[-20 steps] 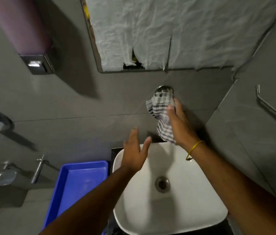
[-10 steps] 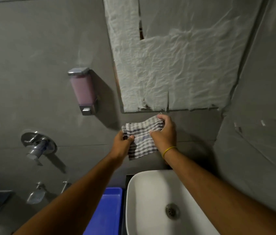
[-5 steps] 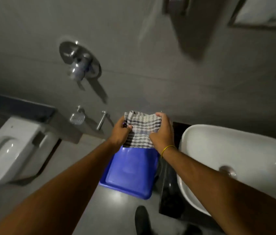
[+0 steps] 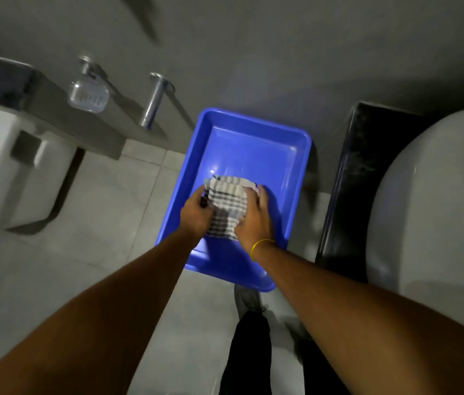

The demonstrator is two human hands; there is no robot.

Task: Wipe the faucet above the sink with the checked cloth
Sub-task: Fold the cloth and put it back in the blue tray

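Observation:
The checked cloth (image 4: 226, 203), grey and white, is folded and held between both hands over the inside of a blue plastic tray (image 4: 256, 149) on the floor. My left hand (image 4: 196, 215) grips its left edge. My right hand (image 4: 253, 220), with a yellow band at the wrist, grips its right side. The white sink (image 4: 430, 201) shows at the right edge, with part of its drain. The faucet above the sink is out of view.
A black counter block (image 4: 347, 189) stands between the tray and the sink. A white toilet (image 4: 0, 163) is at the left. A soap dish (image 4: 88, 94) and a chrome holder (image 4: 153, 101) stick out from the grey wall. My dark shoe (image 4: 249, 299) is below the tray.
The view swung from the faucet and sink down and left to the floor. Both hands took the cloth off the faucet, folded it and lowered it into the blue tray.

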